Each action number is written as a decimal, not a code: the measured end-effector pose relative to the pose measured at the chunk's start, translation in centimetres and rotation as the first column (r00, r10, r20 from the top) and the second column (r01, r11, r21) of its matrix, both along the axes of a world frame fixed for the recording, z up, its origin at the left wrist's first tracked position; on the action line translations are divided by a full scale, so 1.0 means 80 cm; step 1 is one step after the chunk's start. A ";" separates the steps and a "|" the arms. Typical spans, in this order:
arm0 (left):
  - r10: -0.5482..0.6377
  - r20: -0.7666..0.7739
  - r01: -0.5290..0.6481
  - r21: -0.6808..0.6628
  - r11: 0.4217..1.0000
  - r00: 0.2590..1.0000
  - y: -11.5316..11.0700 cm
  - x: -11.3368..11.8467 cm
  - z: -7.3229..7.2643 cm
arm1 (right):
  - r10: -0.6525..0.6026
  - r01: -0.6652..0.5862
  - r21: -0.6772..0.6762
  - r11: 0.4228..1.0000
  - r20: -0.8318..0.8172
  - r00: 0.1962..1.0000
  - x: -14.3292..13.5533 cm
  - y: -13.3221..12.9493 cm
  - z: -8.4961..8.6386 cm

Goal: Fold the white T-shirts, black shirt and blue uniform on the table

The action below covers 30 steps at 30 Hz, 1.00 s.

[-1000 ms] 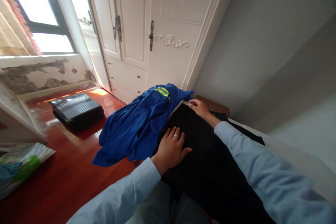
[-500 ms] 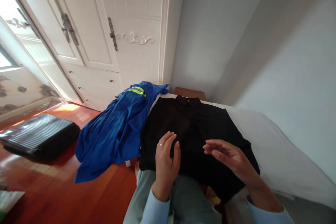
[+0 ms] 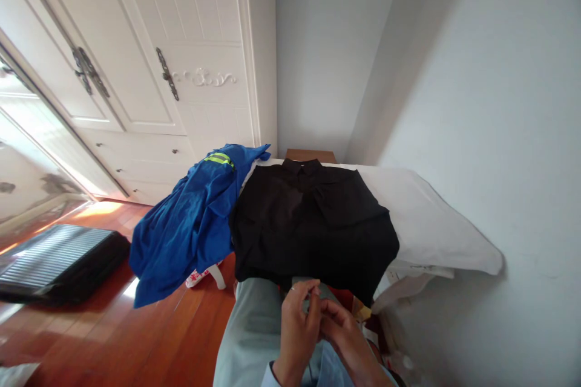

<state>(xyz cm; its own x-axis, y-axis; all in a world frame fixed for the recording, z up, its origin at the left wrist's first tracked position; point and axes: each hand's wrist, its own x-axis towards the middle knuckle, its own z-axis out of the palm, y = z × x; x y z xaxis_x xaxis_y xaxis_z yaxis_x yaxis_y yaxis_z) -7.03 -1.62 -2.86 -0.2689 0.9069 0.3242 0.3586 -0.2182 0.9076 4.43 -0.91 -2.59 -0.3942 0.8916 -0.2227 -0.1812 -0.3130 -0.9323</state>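
A black collared shirt (image 3: 313,224) lies spread flat, its collar at the far end and its hem at the near edge. Just below that hem, over the lap, my left hand (image 3: 299,320) and my right hand (image 3: 340,326) meet at the fingertips. The fingers of both are bent and pinched together; anything between them is too small or hidden to make out. Neither hand visibly touches the shirt. A ring shows on a left finger. Left of the shirt, a blue garment (image 3: 190,211) with a yellow-green reflective band drapes over the edge.
Under the shirt is a white-covered board (image 3: 422,211), reaching toward the grey wall (image 3: 476,103). A white wardrobe (image 3: 204,24) stands behind to the left. On the wooden floor (image 3: 154,338) rests a black ribbed case (image 3: 63,260). A brown wooden piece (image 3: 311,155) shows behind the collar.
My hands were apart and open above the shirt; now they have drawn back toward my body and come together with fingers bent. The view has shifted right. The shirt lies as before.
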 end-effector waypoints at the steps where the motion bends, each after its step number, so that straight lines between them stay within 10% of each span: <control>1: -0.027 0.032 0.028 -0.040 0.999 0.999 -0.008 0.006 -0.001 | -0.009 0.009 0.014 1.000 0.005 1.000 -0.002 -0.007 0.002; 9: -0.114 0.212 0.155 -0.189 0.970 0.971 -0.060 0.023 0.013 | 0.013 -0.015 0.028 0.999 0.069 0.998 0.011 -0.052 0.022; 18: 0.083 0.498 0.127 -0.374 0.919 0.863 -0.058 0.024 -0.030 | 0.195 -0.195 -0.018 0.981 0.003 0.981 0.030 -0.055 0.014; 27: 0.101 0.918 0.453 -0.281 0.846 0.382 -0.057 0.018 -0.005 | 0.202 -0.227 0.246 0.942 0.124 0.972 0.024 -0.065 -0.006; 30: 0.031 0.935 0.492 -0.215 0.844 0.355 -0.055 0.007 0.007 | 0.140 -0.228 0.411 0.883 0.233 0.962 0.021 -0.068 0.006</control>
